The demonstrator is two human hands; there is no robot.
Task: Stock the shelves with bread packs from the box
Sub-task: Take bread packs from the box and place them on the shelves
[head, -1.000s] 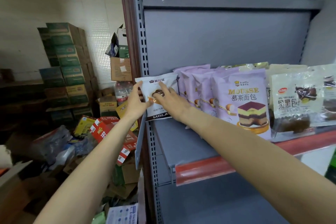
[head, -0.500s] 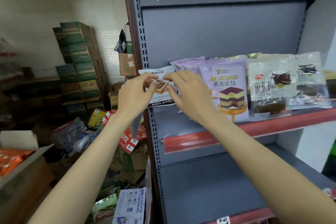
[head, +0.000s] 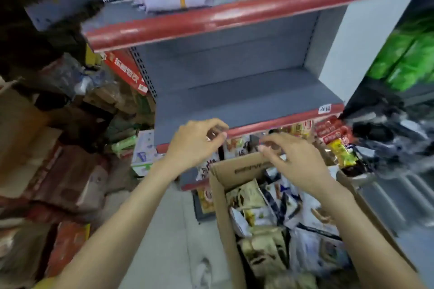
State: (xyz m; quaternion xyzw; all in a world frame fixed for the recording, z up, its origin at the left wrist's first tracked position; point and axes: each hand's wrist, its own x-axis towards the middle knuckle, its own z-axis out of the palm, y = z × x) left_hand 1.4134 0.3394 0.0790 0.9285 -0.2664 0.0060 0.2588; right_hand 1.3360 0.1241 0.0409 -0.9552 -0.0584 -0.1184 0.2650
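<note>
Bread packs [head: 277, 223] below both empty, curled hands.

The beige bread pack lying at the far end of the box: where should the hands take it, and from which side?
Probably from above: the beige bread pack lies flat and face up in the open-topped cardboard box. Pinch its upper sealed edge.

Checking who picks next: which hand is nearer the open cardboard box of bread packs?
Right. The right hand hovers over the cardboard box's far rim; the left hand hangs just left of it, empty.
</note>
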